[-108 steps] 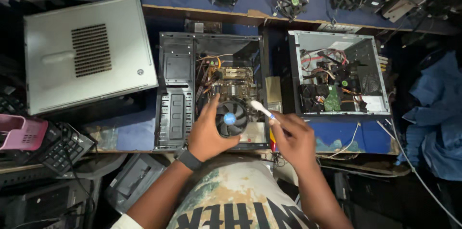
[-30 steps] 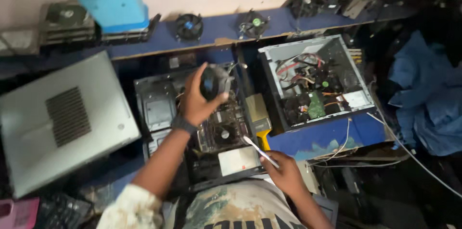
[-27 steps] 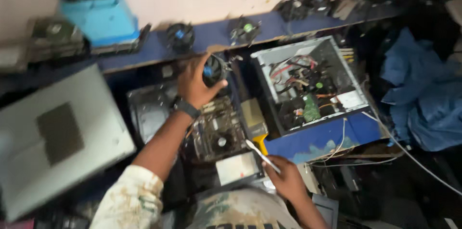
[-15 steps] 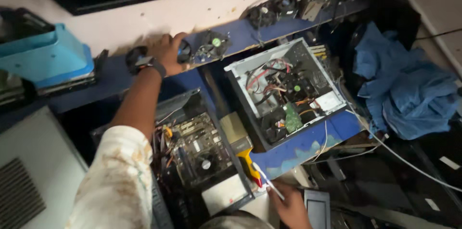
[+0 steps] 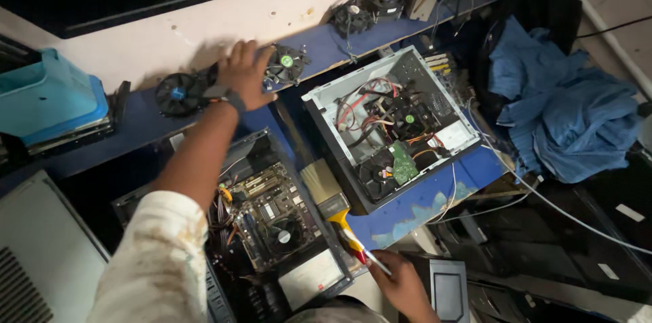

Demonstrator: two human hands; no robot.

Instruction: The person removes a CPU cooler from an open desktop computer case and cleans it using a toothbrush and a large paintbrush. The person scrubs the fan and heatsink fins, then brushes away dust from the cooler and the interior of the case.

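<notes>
My left hand [image 5: 243, 73] lies palm down on the blue shelf [image 5: 136, 122], fingers apart, holding nothing. It rests between a black cooler fan with a blue hub [image 5: 178, 93] and a fan with a green hub [image 5: 285, 65], its fingertips touching the green-hubbed one. My right hand [image 5: 402, 283] is low at the table's front edge, closed on the red and yellow handle of a wide paintbrush [image 5: 331, 202], with a thin white-tipped tool alongside it. The brush bristles lie between two open computer cases. The nearer open case [image 5: 268, 214] shows its motherboard and a small fan.
A second open case [image 5: 401, 126] full of cables lies to the right. More fans [image 5: 370, 7] sit further along the shelf. A blue plastic box [image 5: 47, 95] stands at the left, a grey case panel [image 5: 34, 255] at lower left, and blue cloth [image 5: 564, 105] at the right.
My left hand lifted the blue-hubbed fan out of the nearer case, carried it up to the shelf and let go of it. The view swung left and up. My right hand kept the brush.
</notes>
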